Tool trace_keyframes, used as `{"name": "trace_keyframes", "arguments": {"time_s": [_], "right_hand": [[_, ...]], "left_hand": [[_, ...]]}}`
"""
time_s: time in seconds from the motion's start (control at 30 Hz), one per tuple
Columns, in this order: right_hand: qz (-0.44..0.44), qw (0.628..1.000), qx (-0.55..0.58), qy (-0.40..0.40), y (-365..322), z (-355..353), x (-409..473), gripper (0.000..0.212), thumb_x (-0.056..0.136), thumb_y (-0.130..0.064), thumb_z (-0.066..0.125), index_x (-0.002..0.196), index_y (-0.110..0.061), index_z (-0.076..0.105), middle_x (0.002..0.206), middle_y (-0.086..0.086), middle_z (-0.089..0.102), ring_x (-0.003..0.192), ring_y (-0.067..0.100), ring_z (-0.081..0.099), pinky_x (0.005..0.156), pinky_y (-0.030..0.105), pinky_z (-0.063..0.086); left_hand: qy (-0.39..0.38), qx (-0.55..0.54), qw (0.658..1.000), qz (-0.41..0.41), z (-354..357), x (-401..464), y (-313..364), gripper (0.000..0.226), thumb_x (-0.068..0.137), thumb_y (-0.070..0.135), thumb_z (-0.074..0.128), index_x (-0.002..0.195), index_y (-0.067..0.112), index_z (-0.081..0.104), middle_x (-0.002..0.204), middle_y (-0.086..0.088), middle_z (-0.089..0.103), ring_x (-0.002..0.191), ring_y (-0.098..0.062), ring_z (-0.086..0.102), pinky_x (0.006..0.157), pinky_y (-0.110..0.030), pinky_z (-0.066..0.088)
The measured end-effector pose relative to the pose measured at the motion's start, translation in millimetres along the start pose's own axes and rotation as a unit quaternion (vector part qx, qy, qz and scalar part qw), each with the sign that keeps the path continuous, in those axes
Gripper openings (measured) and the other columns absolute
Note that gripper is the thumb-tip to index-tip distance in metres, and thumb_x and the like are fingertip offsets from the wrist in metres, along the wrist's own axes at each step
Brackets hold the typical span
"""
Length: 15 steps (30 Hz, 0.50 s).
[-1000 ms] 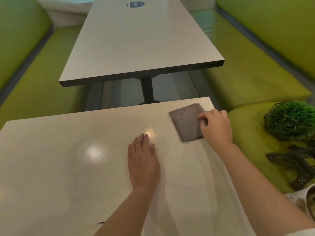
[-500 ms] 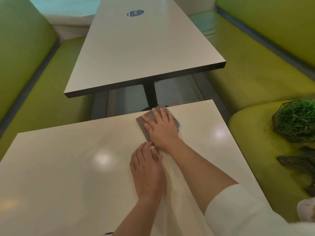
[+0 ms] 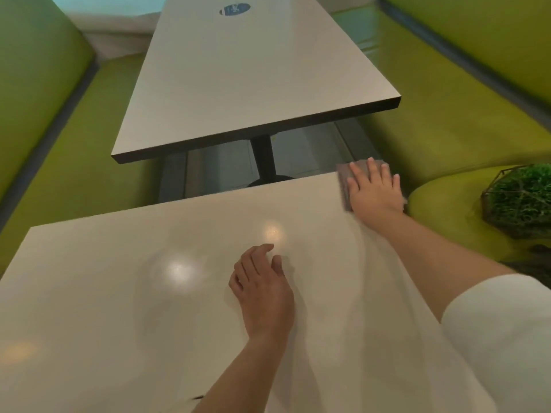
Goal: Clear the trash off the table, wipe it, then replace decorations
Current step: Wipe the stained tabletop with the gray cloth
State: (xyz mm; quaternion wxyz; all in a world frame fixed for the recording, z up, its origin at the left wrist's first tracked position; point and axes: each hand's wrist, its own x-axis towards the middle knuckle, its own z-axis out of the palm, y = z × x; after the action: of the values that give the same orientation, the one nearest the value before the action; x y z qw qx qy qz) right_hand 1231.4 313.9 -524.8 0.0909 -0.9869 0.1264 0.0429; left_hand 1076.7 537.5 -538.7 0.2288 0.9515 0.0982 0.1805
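Left bench: a lime-green padded bench [image 3: 59, 162] runs along the left of my counter.
Counter: the glossy off-white rectangular counter [image 3: 119, 293] fills the lower view, with ceiling light glinting off it near the middle.
Left hand: my left hand [image 3: 264, 289] rests palm down near the counter's centre, fingers loosely bent, with nothing in its grip.
Far counter: a second pale rectangular counter [image 3: 253, 79] stands beyond mine on a dark post, a round blue sticker [image 3: 234, 9] at its far end.
Cloth: the grey-brown folded wiping cloth [image 3: 346, 177] lies at my counter's far right corner, its edge just over the rim.
Right hand: my right hand [image 3: 374, 187] presses flat on the cloth, fingers straight and spread; no closed grip.
Right bench: a round green faux-grass ball in a dark wire cage [image 3: 520, 201] sits on the green seat [image 3: 447, 210] beside the counter.
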Motion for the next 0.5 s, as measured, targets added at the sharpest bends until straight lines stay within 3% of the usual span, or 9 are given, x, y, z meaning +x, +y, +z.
{"name": "trace_keyframes", "arguments": {"time_s": [0.1, 0.23, 0.37, 0.5], "right_hand": [[0.0, 1.0, -0.021, 0.003, -27, 3, -12, 0.055, 0.103, -0.049, 0.003, 0.156, -0.036, -0.004, 0.164, 0.006, -0.009, 0.15, 0.032, -0.009, 0.121, 0.049, -0.006], [-0.124, 0.992, -0.015, -0.012, -95, 19, -45, 0.055, 0.102, -0.051, 0.003, 0.155, -0.038, -0.004, 0.164, 0.006, -0.011, 0.15, 0.032, -0.013, 0.121, 0.051, -0.005], [-0.237, 0.971, 0.006, -0.033, -162, 31, -76, 0.055, 0.102, -0.053, 0.005, 0.155, -0.039, -0.001, 0.164, 0.004, -0.012, 0.149, 0.029, -0.017, 0.121, 0.048, -0.009], [-0.296, 0.953, 0.036, -0.047, -188, 41, -100, 0.056, 0.101, -0.057, 0.008, 0.155, -0.042, 0.007, 0.164, 0.0, -0.009, 0.15, 0.025, -0.015, 0.121, 0.047, -0.009]], "left_hand": [[0.002, -0.034, 0.999, -0.017, -2, 2, 3, 0.031, 0.1, 0.035, 0.031, 0.122, 0.025, 0.051, 0.12, 0.006, 0.051, 0.11, -0.017, 0.046, 0.095, -0.034, 0.032], [0.021, -0.129, 0.99, -0.047, -9, 3, 5, 0.029, 0.099, 0.034, 0.03, 0.116, 0.028, 0.053, 0.111, 0.014, 0.05, 0.103, -0.013, 0.045, 0.088, -0.027, 0.03], [0.079, -0.249, 0.961, -0.09, -27, 8, 4, 0.019, 0.102, 0.021, 0.038, 0.11, 0.036, 0.048, 0.101, 0.029, 0.048, 0.097, -0.003, 0.044, 0.087, -0.028, 0.04], [0.095, -0.229, 0.96, -0.13, -53, 6, -21, 0.011, 0.102, 0.026, 0.041, 0.104, 0.031, 0.051, 0.095, 0.026, 0.05, 0.093, -0.007, 0.047, 0.08, -0.025, 0.04]]}}
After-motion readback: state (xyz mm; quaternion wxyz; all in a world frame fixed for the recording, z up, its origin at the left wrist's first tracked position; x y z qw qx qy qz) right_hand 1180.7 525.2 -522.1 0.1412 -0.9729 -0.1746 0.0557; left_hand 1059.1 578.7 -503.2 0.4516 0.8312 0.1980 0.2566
